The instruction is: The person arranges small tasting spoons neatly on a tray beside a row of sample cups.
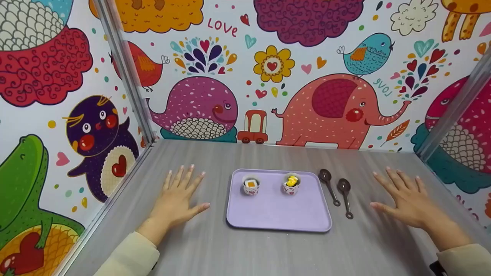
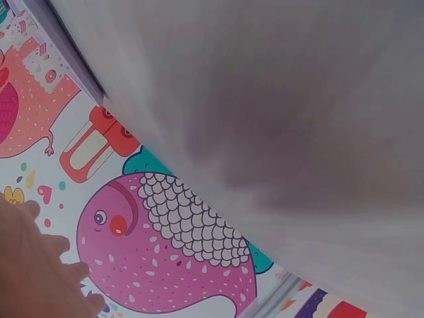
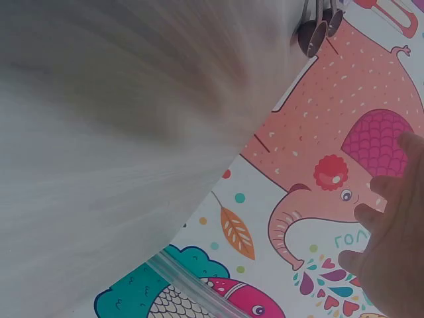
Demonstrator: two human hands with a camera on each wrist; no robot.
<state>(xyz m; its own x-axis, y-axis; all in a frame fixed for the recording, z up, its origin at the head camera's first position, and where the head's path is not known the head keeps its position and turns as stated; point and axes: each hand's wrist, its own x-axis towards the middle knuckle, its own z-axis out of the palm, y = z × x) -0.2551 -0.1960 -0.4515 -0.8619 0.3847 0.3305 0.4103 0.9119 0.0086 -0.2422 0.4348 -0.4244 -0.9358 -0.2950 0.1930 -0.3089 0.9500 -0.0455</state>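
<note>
My left hand (image 1: pixel 177 200) is spread palm down over the table, left of a lilac tray (image 1: pixel 268 218), its fingers straight and holding nothing. On the right side my right hand (image 1: pixel 407 200) is spread the same way, to the right of two dark brown spoons. One spoon (image 1: pixel 332 191) lies close along the tray's right edge; the other spoon (image 1: pixel 346 197) lies parallel to it. Two small patterned paper cups stand on the tray's far half. The left cup (image 1: pixel 251 189) has a white and orange piece in it. Yellow bits on something dark fill the right cup (image 1: pixel 291 188).
The grey wood-grain table (image 1: pixel 215 253) is bounded by a cartoon-printed back wall (image 1: pixel 245 92) and side walls. Metal strips (image 1: pixel 126 73) run along the corners. Both wrist views show mostly tabletop, printed wall and part of a hand.
</note>
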